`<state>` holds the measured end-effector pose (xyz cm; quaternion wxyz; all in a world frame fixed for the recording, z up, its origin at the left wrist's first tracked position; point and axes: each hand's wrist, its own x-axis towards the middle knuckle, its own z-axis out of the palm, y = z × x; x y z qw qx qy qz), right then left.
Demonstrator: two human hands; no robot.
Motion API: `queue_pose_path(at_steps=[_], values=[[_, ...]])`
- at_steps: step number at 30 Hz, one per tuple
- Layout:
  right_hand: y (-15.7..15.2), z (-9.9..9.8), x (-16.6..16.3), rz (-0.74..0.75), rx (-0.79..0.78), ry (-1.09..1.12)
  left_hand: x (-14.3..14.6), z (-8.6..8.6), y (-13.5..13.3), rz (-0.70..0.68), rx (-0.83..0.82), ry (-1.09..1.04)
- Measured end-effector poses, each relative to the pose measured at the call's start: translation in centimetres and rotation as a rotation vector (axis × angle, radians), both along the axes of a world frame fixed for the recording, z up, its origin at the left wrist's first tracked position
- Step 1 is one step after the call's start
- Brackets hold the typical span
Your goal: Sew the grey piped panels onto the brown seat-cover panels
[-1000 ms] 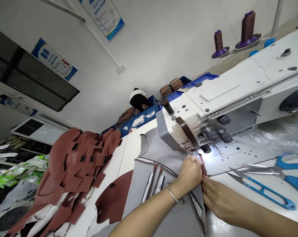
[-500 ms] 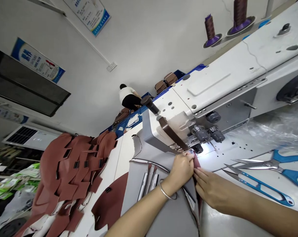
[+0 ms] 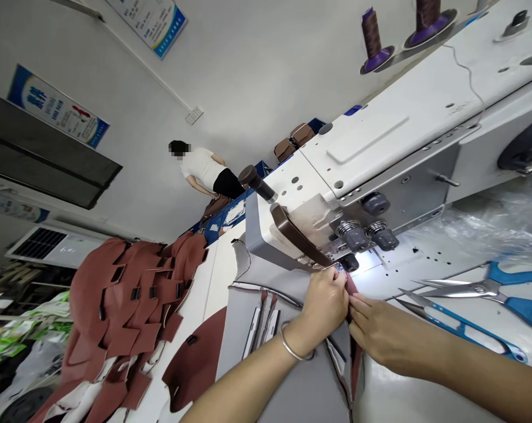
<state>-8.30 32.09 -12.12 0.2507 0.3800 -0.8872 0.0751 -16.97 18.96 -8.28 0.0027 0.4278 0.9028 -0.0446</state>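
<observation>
White worktable (image 3: 424, 405), white wall (image 3: 257, 70), sewing machine (image 3: 380, 158)

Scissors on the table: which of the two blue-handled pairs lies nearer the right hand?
The small blue thread snips, the slim pair closest to the right hand. The larger blue-handled scissors lie beyond them, farther toward the sewing machine.

Needle hidden behind left hand (image 3: 325, 299)
</observation>
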Motion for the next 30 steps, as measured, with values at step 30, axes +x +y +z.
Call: queue_pose_path(at_steps=[30], values=[[-1.4,-1.0,0.9,0.02,-0.006,0.016,2.6,8.3,-2.0,0.179,-0.25,-0.261]])
